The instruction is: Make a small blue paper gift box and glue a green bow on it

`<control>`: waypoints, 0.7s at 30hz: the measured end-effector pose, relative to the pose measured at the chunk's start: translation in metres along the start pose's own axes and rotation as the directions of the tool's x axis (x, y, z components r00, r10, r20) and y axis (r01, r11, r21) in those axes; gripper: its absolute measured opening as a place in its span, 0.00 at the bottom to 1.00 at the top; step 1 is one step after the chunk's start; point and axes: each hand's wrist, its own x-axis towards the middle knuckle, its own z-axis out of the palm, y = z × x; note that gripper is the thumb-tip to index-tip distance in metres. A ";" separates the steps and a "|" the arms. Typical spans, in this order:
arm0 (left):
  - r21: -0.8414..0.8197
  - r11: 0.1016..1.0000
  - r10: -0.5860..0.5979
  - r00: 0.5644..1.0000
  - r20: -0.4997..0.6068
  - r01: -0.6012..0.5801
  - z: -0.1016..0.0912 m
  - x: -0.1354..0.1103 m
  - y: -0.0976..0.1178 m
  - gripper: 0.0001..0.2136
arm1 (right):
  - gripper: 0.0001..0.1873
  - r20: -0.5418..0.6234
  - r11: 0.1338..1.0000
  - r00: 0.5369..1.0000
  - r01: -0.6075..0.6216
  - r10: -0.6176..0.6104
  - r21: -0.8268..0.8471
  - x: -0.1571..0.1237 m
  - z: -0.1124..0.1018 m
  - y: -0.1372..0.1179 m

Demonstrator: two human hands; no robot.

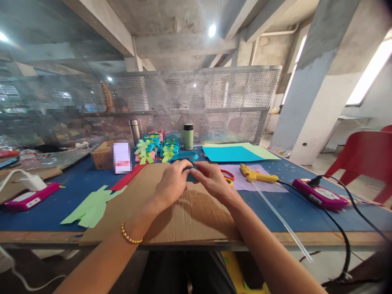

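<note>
Over a sheet of brown cardboard point(165, 228), my left hand point(173, 179) and my right hand point(212, 179) meet, fingers closed on a small teal paper piece point(191, 176). My fingers hide most of it, so its shape is unclear. Just behind the hands lie dark teal paper strips point(183, 156). Beside my right hand, red and yellow handle loops point(229, 176), apparently scissors, show in part. A yellow glue gun point(257, 175) with a long clear glue stick point(281, 222) rests on a lilac sheet point(271, 186), farther right.
Light green cut paper point(92, 206) and a red strip point(127, 177) lie left. Folded teal pieces with green bows point(148, 147), a steel flask point(134, 130) and a green cup point(188, 136) stand behind. Blue sheets point(232, 154) and a magenta power strip point(320, 194) with cables are right.
</note>
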 end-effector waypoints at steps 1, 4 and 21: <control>0.001 1.000 -0.004 1.000 -0.007 0.004 0.001 0.000 0.000 0.09 | 0.17 0.002 1.000 1.000 0.000 0.000 0.014 0.000 0.000 0.001; 0.010 1.000 0.012 0.999 -0.037 -0.012 0.005 -0.001 -0.001 0.10 | 0.16 -0.028 0.998 0.999 -0.023 0.025 0.063 0.001 0.000 0.007; -0.688 0.674 -0.316 0.947 0.062 0.270 -0.029 0.008 -0.040 0.26 | 0.21 -0.165 0.931 0.967 -0.127 0.192 0.342 0.003 -0.008 -0.001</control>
